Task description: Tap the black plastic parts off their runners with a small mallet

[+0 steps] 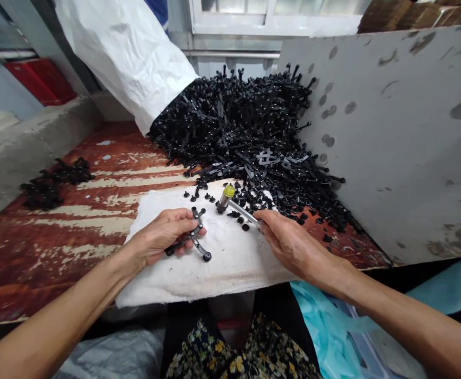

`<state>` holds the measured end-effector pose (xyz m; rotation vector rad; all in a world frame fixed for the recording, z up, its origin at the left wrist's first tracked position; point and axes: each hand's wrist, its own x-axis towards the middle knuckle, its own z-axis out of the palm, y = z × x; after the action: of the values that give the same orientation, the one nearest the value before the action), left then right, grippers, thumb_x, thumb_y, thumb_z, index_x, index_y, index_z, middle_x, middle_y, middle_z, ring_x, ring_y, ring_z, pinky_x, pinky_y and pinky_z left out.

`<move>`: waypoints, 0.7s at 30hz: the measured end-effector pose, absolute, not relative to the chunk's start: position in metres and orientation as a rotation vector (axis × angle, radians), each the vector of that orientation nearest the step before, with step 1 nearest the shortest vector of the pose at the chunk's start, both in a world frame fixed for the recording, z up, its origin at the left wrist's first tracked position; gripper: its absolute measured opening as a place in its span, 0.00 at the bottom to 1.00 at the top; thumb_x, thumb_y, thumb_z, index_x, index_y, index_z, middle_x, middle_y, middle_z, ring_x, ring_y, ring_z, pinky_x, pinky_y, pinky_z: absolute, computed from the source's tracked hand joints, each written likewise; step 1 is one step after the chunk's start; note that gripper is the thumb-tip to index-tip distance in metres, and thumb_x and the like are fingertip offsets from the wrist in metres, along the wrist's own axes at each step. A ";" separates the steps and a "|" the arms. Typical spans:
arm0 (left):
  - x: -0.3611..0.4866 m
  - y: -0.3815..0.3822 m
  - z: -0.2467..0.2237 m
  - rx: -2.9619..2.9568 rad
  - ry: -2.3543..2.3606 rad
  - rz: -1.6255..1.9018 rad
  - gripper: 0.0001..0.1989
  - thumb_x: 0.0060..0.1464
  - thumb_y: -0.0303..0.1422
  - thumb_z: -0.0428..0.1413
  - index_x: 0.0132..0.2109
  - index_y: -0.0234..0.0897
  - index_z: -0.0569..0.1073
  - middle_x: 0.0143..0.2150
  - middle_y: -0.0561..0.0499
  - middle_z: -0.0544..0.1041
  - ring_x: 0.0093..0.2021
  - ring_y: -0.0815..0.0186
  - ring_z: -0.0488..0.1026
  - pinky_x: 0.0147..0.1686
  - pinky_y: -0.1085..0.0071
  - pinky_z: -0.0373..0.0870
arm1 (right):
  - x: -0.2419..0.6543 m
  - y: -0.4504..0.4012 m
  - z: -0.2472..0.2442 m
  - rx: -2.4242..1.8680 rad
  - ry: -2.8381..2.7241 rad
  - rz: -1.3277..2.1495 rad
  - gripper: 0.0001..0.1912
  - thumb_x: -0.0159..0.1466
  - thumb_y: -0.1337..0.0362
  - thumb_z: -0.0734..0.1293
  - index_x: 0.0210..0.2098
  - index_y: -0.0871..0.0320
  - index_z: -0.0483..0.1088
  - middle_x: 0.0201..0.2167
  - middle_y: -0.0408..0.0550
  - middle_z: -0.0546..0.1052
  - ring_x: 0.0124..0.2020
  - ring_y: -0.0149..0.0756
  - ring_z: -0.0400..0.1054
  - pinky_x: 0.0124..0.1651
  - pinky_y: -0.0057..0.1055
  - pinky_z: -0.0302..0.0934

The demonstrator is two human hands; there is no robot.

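Observation:
My left hand (170, 234) pinches a black linked bracket (194, 234) with crossing arms and round feet at its ends, held just above a white cloth (159, 287). My right hand (287, 239) is wrapped around the metal handle of a small mallet (227, 197). The mallet has a yellow tip on top and a dark face below, close to the cloth. Small black round caps (241, 219) lie scattered around the mallet head. The ends of my right fingers are hidden behind the hand.
A tall heap of black linked parts (234, 126) fills the back, spilling from a white sack (135, 63). A spotted grey panel (392, 137) bounds the right side. More black parts (56, 181) lie left on the worn red-brown tabletop (68, 252). A low concrete ledge (36, 142) edges it.

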<state>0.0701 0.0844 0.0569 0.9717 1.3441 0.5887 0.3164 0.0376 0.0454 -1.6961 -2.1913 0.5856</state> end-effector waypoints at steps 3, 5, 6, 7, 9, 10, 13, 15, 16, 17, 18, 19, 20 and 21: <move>0.074 0.087 0.057 0.970 1.314 0.594 0.11 0.46 0.34 0.63 0.30 0.32 0.70 0.26 0.50 0.77 0.14 0.75 0.65 0.09 0.81 0.58 | 0.324 0.031 0.043 -1.604 -2.064 0.645 0.16 0.66 0.67 0.54 0.47 0.61 0.67 0.41 0.56 0.75 0.42 0.44 0.71 0.45 0.39 0.62; 0.078 0.090 0.057 0.980 1.299 0.596 0.10 0.49 0.33 0.62 0.28 0.31 0.71 0.23 0.51 0.75 0.13 0.75 0.64 0.09 0.81 0.58 | 0.324 0.026 0.041 -1.564 -1.945 0.697 0.15 0.66 0.64 0.54 0.47 0.61 0.67 0.37 0.53 0.74 0.37 0.41 0.70 0.42 0.37 0.62; 0.080 0.092 0.057 0.987 1.299 0.594 0.10 0.50 0.33 0.61 0.27 0.30 0.71 0.22 0.51 0.74 0.13 0.75 0.64 0.09 0.81 0.58 | 0.323 0.023 0.039 -1.558 -1.874 0.738 0.15 0.66 0.63 0.54 0.46 0.60 0.67 0.33 0.50 0.73 0.34 0.38 0.69 0.38 0.35 0.62; 0.082 0.094 0.057 0.994 1.304 0.590 0.10 0.51 0.32 0.60 0.26 0.30 0.71 0.21 0.51 0.74 0.13 0.75 0.63 0.08 0.81 0.58 | 0.322 0.020 0.038 -1.555 -1.798 0.803 0.15 0.66 0.62 0.54 0.46 0.60 0.67 0.28 0.46 0.71 0.29 0.36 0.67 0.34 0.32 0.61; 0.088 0.099 0.057 1.007 1.315 0.578 0.11 0.53 0.30 0.58 0.25 0.30 0.71 0.21 0.50 0.74 0.12 0.75 0.63 0.08 0.81 0.57 | 0.319 0.014 0.036 -1.544 -1.641 0.958 0.16 0.66 0.59 0.55 0.47 0.59 0.66 0.21 0.39 0.64 0.22 0.31 0.60 0.25 0.28 0.57; 0.090 0.101 0.057 1.008 1.319 0.571 0.11 0.54 0.29 0.58 0.25 0.30 0.71 0.20 0.50 0.73 0.12 0.75 0.63 0.07 0.81 0.56 | 0.318 0.011 0.034 -1.535 -1.564 1.029 0.16 0.66 0.58 0.55 0.47 0.58 0.66 0.20 0.37 0.61 0.19 0.30 0.57 0.22 0.27 0.55; 0.097 0.106 0.057 0.994 1.317 0.549 0.12 0.55 0.27 0.56 0.24 0.30 0.70 0.20 0.50 0.73 0.11 0.74 0.62 0.06 0.81 0.55 | 0.316 0.007 0.030 -1.484 -1.344 1.175 0.18 0.64 0.53 0.58 0.48 0.57 0.64 0.22 0.36 0.62 0.17 0.26 0.54 0.17 0.24 0.51; 0.101 0.107 0.056 0.981 1.321 0.544 0.13 0.55 0.26 0.56 0.23 0.30 0.70 0.19 0.49 0.73 0.11 0.74 0.62 0.05 0.81 0.55 | 0.317 0.008 0.027 -1.450 -1.185 1.255 0.20 0.62 0.51 0.60 0.47 0.56 0.63 0.26 0.38 0.65 0.17 0.25 0.54 0.14 0.23 0.51; 0.103 0.107 0.056 0.976 1.322 0.547 0.13 0.55 0.26 0.56 0.23 0.30 0.70 0.19 0.49 0.73 0.11 0.74 0.62 0.05 0.81 0.55 | 0.318 0.010 0.026 -1.434 -1.117 1.289 0.21 0.60 0.49 0.62 0.47 0.56 0.62 0.27 0.38 0.66 0.17 0.25 0.54 0.13 0.23 0.51; 0.104 0.107 0.055 0.973 1.322 0.555 0.13 0.55 0.25 0.55 0.23 0.29 0.70 0.19 0.49 0.73 0.11 0.74 0.62 0.05 0.81 0.54 | 0.318 0.011 0.025 -1.418 -1.064 1.313 0.22 0.58 0.48 0.63 0.47 0.55 0.62 0.28 0.38 0.67 0.17 0.24 0.54 0.12 0.22 0.51; 0.105 0.108 0.055 0.970 1.320 0.566 0.13 0.55 0.25 0.55 0.23 0.29 0.70 0.19 0.49 0.73 0.10 0.74 0.62 0.05 0.81 0.54 | 0.319 0.012 0.025 -1.406 -1.027 1.329 0.23 0.57 0.48 0.64 0.46 0.55 0.62 0.28 0.38 0.67 0.16 0.24 0.54 0.12 0.22 0.51; 0.105 0.108 0.054 0.966 1.318 0.578 0.13 0.55 0.25 0.55 0.23 0.29 0.70 0.19 0.48 0.73 0.10 0.74 0.62 0.05 0.81 0.55 | 0.319 0.013 0.025 -1.394 -1.007 1.338 0.24 0.56 0.48 0.65 0.46 0.55 0.62 0.28 0.38 0.67 0.16 0.24 0.55 0.11 0.21 0.51; 0.106 0.108 0.054 0.962 1.317 0.589 0.13 0.55 0.25 0.56 0.23 0.29 0.70 0.19 0.48 0.73 0.10 0.74 0.62 0.05 0.81 0.55 | 0.320 0.013 0.025 -1.384 -0.995 1.342 0.24 0.56 0.47 0.66 0.45 0.55 0.62 0.28 0.38 0.67 0.16 0.24 0.55 0.11 0.21 0.51; 0.106 0.108 0.053 0.957 1.316 0.598 0.13 0.54 0.25 0.56 0.23 0.29 0.70 0.19 0.48 0.73 0.10 0.74 0.62 0.05 0.81 0.55 | 0.320 0.013 0.025 -1.374 -0.988 1.350 0.24 0.55 0.48 0.66 0.45 0.55 0.62 0.28 0.38 0.67 0.17 0.23 0.55 0.11 0.21 0.51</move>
<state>0.1065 0.1081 0.0533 0.9572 1.3163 0.5978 0.3199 0.0132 0.0249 -1.3738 -0.9882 1.3498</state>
